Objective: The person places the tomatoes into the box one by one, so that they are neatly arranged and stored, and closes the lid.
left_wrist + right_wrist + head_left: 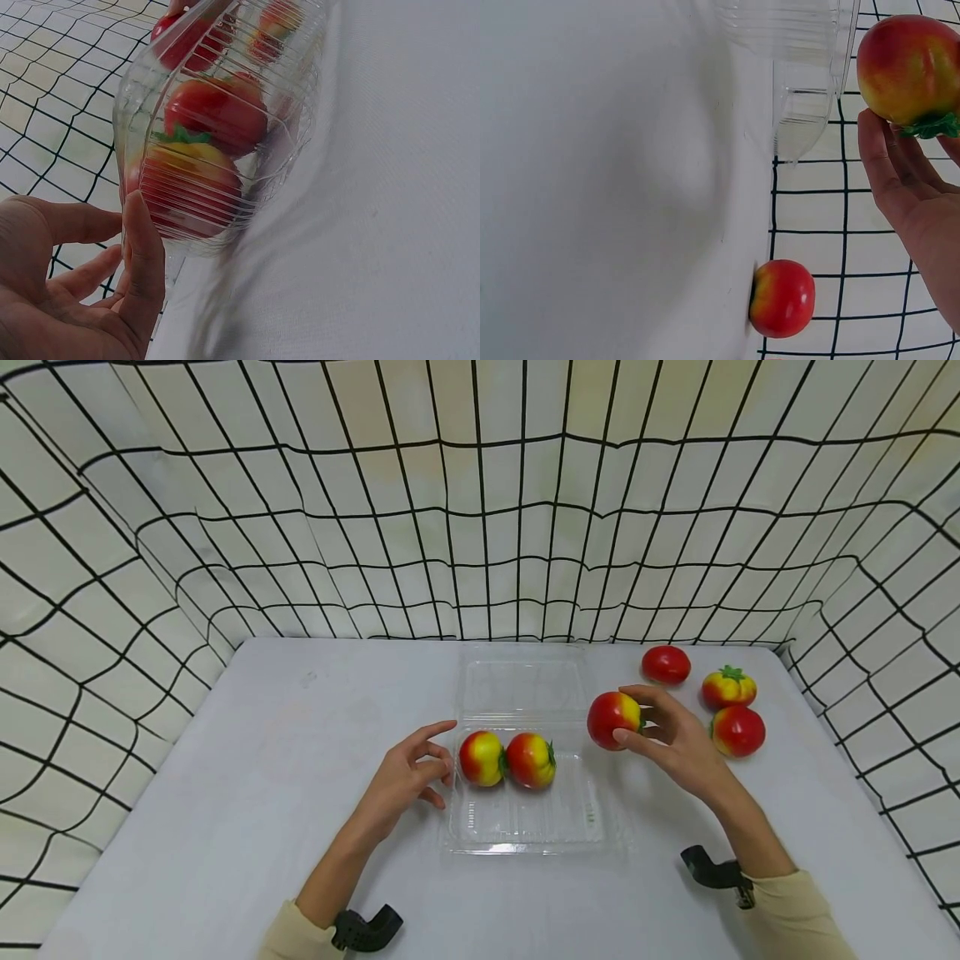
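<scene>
Cropped sleeves (798,918) lead to the left hand (405,777), loosely spread, and right hand (678,743), gripping a part-hidden fruit (611,720).

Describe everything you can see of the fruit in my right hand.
The fruit is round and glossy, red blending into yellow, with a green leafy cap toward your right hand. It looks like plastic. That hand holds it above the table, to the right of the clear container.

Picture edges crop the clear plastic hinged container (787,26) and, beside it, the round red-and-yellow fruit (904,67) in the right-wrist view.
</scene>
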`<control>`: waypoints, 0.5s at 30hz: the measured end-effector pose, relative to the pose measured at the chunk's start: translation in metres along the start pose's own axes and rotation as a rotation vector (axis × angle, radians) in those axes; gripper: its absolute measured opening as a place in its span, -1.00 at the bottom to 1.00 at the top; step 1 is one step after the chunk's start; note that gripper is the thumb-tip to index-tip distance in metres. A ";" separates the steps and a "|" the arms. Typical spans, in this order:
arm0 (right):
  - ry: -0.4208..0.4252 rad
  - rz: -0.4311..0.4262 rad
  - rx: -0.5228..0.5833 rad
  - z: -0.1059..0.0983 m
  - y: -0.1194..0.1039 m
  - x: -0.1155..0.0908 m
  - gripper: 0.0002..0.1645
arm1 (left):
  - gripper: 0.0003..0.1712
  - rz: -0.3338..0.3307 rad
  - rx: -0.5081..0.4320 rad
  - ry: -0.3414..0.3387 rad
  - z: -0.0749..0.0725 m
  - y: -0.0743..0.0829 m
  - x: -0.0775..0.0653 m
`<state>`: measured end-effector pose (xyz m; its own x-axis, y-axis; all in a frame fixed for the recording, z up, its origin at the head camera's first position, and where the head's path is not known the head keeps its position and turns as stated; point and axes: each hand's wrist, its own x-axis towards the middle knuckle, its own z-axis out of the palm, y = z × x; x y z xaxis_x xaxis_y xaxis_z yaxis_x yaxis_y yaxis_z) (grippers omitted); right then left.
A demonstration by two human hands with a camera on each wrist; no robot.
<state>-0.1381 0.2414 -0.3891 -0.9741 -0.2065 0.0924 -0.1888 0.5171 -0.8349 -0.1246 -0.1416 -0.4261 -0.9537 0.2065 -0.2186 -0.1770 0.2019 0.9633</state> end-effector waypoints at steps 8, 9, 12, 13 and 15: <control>-0.007 -0.031 0.002 0.007 -0.001 0.003 -0.18 | -0.34 0.001 -0.002 -0.001 0.000 0.000 0.000; -0.008 -0.033 0.002 0.008 -0.001 0.003 -0.18 | -0.33 0.000 -0.003 -0.001 0.000 0.000 0.000; -0.010 -0.043 0.001 0.011 -0.001 0.004 -0.19 | -0.33 -0.004 -0.005 -0.001 0.000 -0.001 -0.001; -0.012 -0.046 0.002 0.013 -0.001 0.004 -0.20 | -0.33 -0.004 -0.005 0.000 0.000 -0.001 -0.001; -0.018 -0.051 0.002 0.015 0.000 0.005 -0.20 | -0.33 -0.005 -0.006 0.000 0.000 -0.001 0.000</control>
<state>-0.1412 0.2280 -0.3964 -0.9607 -0.2479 0.1250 -0.2380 0.5034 -0.8306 -0.1239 -0.1414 -0.4270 -0.9527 0.2055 -0.2238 -0.1836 0.1975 0.9630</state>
